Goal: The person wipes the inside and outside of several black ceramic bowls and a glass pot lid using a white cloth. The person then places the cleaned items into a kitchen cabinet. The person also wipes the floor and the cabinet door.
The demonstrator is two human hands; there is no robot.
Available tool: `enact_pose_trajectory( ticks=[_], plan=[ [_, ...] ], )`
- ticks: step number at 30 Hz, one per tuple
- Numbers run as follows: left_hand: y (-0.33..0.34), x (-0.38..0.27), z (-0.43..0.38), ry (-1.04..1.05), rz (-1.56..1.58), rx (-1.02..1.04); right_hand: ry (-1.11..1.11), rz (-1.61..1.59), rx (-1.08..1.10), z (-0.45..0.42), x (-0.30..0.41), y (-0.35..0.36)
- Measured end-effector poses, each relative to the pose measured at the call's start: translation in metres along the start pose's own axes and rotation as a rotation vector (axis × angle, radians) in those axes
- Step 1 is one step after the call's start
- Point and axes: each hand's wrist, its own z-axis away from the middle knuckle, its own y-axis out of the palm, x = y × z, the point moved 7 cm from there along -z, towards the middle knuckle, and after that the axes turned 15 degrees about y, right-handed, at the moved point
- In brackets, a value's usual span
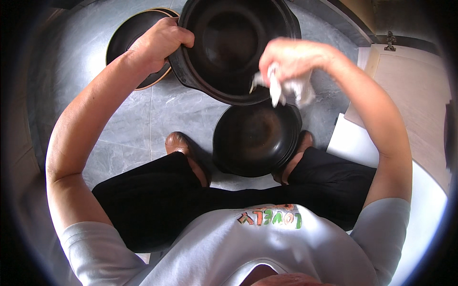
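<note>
My left hand (168,43) grips the side handle of a large black pot (229,46), with the thumb over the rim. The pot is tilted so its dark inside faces me. A crumpled white cloth (297,87) is bunched in my right hand (290,59), over the pot's right side; motion blurs this hand slightly. Below, between my feet, a second black pot (257,139) rests on the floor, with brownish marks on its inner base. Behind my left hand lie black round lids or plates (123,43) with tan rims, overlapping and partly covered by my hand and forearm.
Grey marbled tiles (125,125) form the floor. To the right stands an open cabinet door (404,85) with a metal hinge (390,41). A white panel or surface (350,139) lies near my right leg. My brown shoes (176,143) flank the lower pot.
</note>
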Motion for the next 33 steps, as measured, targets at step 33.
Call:
enact_pose_trajectory(
  ticks=[33],
  plan=[
    [0.007,0.006,0.012,-0.134,0.109,0.013,0.132,0.515,-1.053,0.020,-0.062,-0.071]
  ],
)
